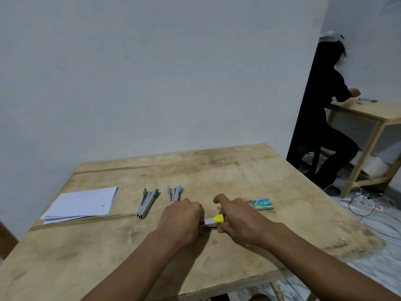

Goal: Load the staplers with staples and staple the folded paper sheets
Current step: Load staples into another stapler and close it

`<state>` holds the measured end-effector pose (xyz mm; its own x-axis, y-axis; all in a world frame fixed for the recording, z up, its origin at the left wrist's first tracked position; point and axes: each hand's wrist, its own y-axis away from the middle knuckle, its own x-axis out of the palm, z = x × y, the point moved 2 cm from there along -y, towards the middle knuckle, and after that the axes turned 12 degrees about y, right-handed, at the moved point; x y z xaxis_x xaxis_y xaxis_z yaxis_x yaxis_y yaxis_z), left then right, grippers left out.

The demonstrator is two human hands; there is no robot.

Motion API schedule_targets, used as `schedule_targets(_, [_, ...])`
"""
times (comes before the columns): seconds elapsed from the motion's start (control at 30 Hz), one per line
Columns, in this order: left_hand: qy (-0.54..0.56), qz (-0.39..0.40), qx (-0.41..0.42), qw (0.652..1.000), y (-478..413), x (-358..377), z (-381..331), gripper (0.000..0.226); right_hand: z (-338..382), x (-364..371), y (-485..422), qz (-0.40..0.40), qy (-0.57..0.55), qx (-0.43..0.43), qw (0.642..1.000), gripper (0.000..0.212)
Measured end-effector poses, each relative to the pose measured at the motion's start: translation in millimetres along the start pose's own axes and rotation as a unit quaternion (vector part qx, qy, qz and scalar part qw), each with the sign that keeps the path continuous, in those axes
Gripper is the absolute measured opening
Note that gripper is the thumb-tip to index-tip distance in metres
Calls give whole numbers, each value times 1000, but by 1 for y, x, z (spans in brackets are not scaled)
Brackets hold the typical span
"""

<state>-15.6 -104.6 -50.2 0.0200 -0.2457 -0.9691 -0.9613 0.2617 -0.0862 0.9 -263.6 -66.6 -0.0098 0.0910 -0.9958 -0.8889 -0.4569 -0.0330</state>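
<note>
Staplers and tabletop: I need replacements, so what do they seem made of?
Green stapler: grey, dull-sheened body looks like metal, coloured ends like matte plastic. Blue stapler looks the same. Table: unfinished plywood, probably; grain, stains and seams show.

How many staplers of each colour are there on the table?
Green stapler: 1
Blue stapler: 1
Yellow stapler: 1, held by the left hand and right hand
Total: 3
</note>
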Motion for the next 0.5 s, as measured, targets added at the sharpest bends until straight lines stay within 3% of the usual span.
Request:
schedule_targets(0.13, [-32, 15, 10, 999, 5, 3, -6, 21, 3, -4, 4, 15, 12, -2, 1000, 53])
schedule_targets(0.4, [165, -36, -55, 984, 16, 0, 11, 22, 4, -15, -1, -9, -68, 32, 997, 59])
schedule_targets(0.5, [277, -114, -108, 948, 21, -10, 22, 13, 6, -29, -10, -69, -177, 100, 977, 41])
